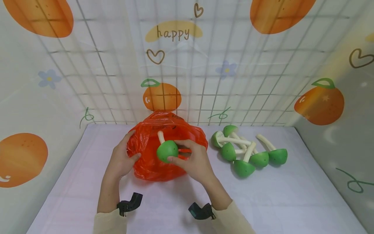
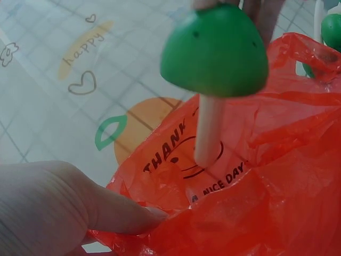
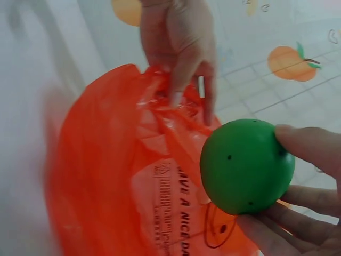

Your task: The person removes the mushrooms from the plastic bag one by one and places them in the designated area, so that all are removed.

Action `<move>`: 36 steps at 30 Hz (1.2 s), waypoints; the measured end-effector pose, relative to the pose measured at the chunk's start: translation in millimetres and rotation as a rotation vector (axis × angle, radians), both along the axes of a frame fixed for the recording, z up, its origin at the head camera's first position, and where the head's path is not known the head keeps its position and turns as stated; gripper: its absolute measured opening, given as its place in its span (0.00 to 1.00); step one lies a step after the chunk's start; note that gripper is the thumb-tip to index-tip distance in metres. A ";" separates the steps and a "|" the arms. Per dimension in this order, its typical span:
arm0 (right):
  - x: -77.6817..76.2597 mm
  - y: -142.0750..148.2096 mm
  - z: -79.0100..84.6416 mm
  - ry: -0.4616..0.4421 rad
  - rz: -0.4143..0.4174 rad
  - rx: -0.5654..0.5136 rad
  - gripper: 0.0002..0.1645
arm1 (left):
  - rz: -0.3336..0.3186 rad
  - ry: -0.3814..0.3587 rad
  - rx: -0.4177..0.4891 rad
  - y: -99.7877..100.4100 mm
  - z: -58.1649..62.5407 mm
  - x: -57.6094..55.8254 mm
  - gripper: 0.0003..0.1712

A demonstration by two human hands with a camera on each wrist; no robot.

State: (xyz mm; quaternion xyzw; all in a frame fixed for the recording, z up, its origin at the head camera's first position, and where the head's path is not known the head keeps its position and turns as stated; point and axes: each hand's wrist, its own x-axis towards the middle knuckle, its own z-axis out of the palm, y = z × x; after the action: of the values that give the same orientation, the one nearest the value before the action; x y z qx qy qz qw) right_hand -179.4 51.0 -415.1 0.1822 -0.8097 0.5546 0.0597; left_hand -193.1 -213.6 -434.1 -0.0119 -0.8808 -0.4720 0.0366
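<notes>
A red plastic bag point(image 1: 152, 169) with printed lettering stands with its mouth open in the head view. My left hand point(image 1: 121, 159) grips the bag's left rim between thumb and fingers; the thumb point(image 2: 122, 213) lies on the red film in the left wrist view. Over the bag's mouth, my right hand point(image 1: 195, 159) pinches a toy mushroom point(image 1: 167, 151) by its green, dark-dotted cap. Its pale stem point(image 2: 209, 128) points down toward the opening in the left wrist view. The right wrist view shows the round cap point(image 3: 248, 166) between thumb and fingers.
Right of the bag, several more green-capped toy mushrooms point(image 1: 243, 168) lie in a loose pile on the white tabletop point(image 1: 163, 208). A printed curtain point(image 1: 187, 71) with oranges hangs over a wire grid behind the table, and similar sheets line both sides.
</notes>
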 end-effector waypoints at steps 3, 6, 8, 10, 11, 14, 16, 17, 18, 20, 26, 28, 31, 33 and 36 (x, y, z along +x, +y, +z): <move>2.5 4.5 6.2 0.010 0.011 -0.014 0.32 | 0.002 0.001 -0.004 0.4 -0.3 -0.1 0.51; 4.6 8.6 11.7 0.012 0.015 -0.020 0.32 | 0.006 -0.004 -0.007 0.8 -0.1 0.2 0.51; 6.2 10.9 15.7 0.012 0.011 -0.014 0.32 | 0.009 -0.011 -0.009 0.7 0.4 0.7 0.51; 8.0 13.1 19.7 0.013 0.011 -0.015 0.32 | 0.012 -0.016 -0.012 0.7 1.0 1.1 0.51; 8.9 14.2 21.6 0.014 0.012 -0.019 0.32 | 0.013 -0.017 -0.015 0.7 1.3 1.2 0.51; 11.7 17.3 26.9 0.020 0.024 -0.046 0.32 | 0.012 -0.018 -0.016 0.6 1.8 1.1 0.51; 13.5 19.2 29.7 0.023 0.032 -0.066 0.32 | 0.011 -0.019 -0.015 0.5 1.8 0.9 0.51; 14.2 20.2 30.8 0.028 0.036 -0.073 0.32 | 0.010 -0.019 -0.013 0.3 1.7 0.7 0.51; 15.0 21.2 32.0 0.031 0.036 -0.077 0.32 | 0.009 -0.020 -0.012 0.1 1.6 0.6 0.51; 16.4 23.4 34.4 0.038 0.035 -0.088 0.32 | 0.008 -0.020 -0.013 -0.2 1.5 0.5 0.51; 17.3 31.1 38.1 0.034 0.006 -0.103 0.32 | 0.006 -0.022 -0.005 -1.2 1.3 1.3 0.51; 16.4 34.7 38.0 0.038 -0.007 -0.112 0.32 | 0.007 -0.025 0.000 -1.3 1.4 1.7 0.51; 15.1 41.7 36.9 0.059 -0.042 -0.113 0.30 | 0.006 -0.027 0.004 -1.0 1.9 1.9 0.51; 14.3 46.9 35.9 0.084 -0.067 -0.109 0.30 | 0.005 -0.026 0.005 -0.8 2.3 1.7 0.51; 13.2 54.5 34.8 0.112 -0.092 -0.126 0.29 | 0.002 -0.024 0.011 -0.2 2.6 1.2 0.51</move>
State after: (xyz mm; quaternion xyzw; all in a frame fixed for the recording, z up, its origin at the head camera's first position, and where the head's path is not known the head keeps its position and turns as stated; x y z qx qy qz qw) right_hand -166.3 105.5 -380.3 0.1711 -0.7763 0.5899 0.1415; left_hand -191.9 -213.8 -431.5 -0.0054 -0.8786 -0.4767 0.0266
